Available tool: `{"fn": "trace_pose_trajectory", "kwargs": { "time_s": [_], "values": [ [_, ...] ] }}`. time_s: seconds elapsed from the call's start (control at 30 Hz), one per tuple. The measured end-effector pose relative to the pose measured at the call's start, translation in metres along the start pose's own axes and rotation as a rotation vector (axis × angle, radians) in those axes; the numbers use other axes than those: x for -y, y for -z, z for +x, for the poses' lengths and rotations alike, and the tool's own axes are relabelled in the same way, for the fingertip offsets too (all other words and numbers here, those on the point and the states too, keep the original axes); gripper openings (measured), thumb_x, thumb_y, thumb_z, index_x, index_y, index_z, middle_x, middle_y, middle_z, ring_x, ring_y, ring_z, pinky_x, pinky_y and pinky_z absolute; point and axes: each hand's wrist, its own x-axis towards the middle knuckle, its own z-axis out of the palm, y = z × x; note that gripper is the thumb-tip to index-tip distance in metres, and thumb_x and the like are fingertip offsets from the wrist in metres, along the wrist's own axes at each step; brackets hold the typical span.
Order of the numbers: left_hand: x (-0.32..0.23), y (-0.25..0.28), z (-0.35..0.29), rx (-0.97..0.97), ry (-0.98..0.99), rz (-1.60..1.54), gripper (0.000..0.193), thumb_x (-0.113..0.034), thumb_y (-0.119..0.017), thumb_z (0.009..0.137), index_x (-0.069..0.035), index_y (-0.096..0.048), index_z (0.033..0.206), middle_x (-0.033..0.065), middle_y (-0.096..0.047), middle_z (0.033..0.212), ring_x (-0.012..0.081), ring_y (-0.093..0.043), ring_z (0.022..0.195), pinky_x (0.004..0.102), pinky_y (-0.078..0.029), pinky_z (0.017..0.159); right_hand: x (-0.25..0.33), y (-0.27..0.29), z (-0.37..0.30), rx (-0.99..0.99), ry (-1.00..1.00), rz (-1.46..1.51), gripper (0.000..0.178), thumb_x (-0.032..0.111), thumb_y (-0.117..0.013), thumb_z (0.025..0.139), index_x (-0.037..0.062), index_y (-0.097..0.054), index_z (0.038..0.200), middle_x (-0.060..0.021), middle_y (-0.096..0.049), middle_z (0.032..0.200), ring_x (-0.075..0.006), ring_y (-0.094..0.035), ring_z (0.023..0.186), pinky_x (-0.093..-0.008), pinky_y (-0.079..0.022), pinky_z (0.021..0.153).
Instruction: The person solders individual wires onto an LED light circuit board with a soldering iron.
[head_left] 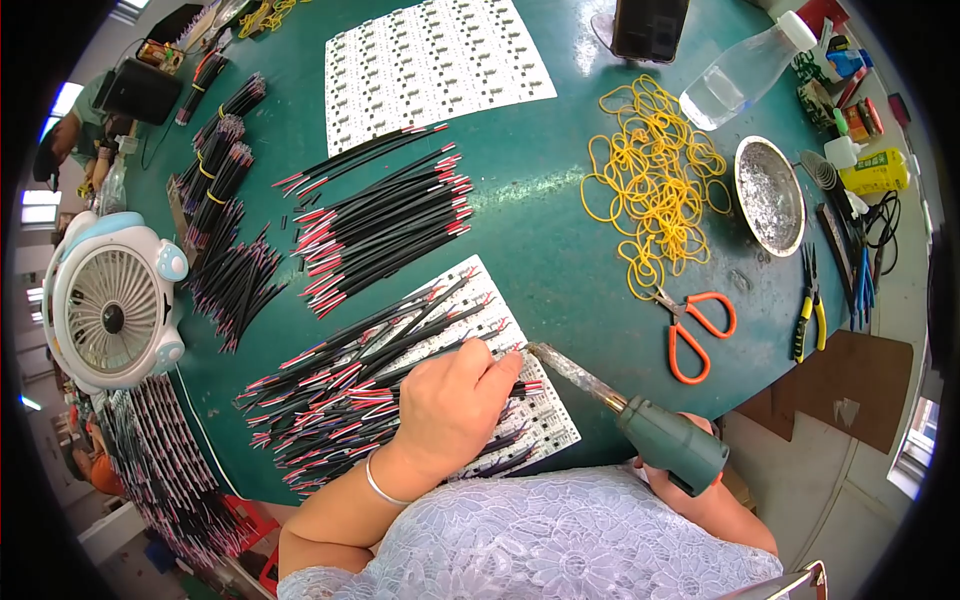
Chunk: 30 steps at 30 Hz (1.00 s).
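My left hand (460, 400) is closed in a pinch over a white circuit board panel (555, 432), on a black wire mostly hidden by the fingers. My right hand (690, 450) grips a green-bodied soldering iron (672, 440) from below. Its metal barrel slants up to the left, and the tip comes close to my left fingertips; I cannot tell whether it touches anything. Many black wires (340, 400) with red and white ends lie across the panel, under and beside my left hand. Beyond them is a neater row of black wires (390, 230).
Orange-handled scissors (688, 345), yellow rubber bands (660, 170), a metal bowl (768, 195) and pliers (806, 315) lie to the right. Another panel (430, 65), a phone (650, 25) and a clear bottle (735, 80) are at the back. A fan (112, 300) and wire bundles (215, 180) stand left.
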Motion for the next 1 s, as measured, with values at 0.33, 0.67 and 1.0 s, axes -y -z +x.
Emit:
{"fn": "trace_pose_trajectory", "kwargs": {
  "time_s": [0.33,0.67,1.0],
  "values": [
    [0.001,0.001,0.001,-0.004,0.001,-0.029,0.033,0.002,-0.065,0.057,-0.010,-0.069,0.088,0.0028,-0.048,0.071,0.0203,-0.052,0.056,0.0330,-0.042,0.047,-0.007,0.000,-0.012,-0.064,-0.004,-0.063,0.020,0.014,-0.057,0.086,0.0007,-0.062,0.099,-0.0048,-0.064,0.070,-0.0172,-0.062,0.060,-0.0323,-0.047,0.067],
    [0.002,0.000,0.002,-0.007,-0.017,-0.031,0.028,0.002,-0.064,0.061,-0.010,-0.070,0.086,0.0026,-0.049,0.071,0.0198,-0.052,0.056,0.0321,-0.042,0.046,-0.008,-0.002,-0.014,-0.022,-0.091,0.126,0.027,0.003,-0.068,0.066,0.0031,-0.068,0.094,-0.0113,-0.066,0.088,-0.0280,-0.063,0.077,-0.0335,-0.051,0.069],
    [0.002,0.001,0.001,0.014,-0.025,-0.008,0.028,0.002,-0.066,0.061,-0.009,-0.069,0.087,0.0032,-0.050,0.072,0.0204,-0.053,0.058,0.0326,-0.043,0.048,0.000,-0.007,-0.027,-0.160,-0.287,0.434,0.024,0.005,-0.064,0.069,0.0003,-0.066,0.092,-0.0093,-0.067,0.083,-0.0225,-0.064,0.068,-0.0303,-0.052,0.067]
  ]
}}
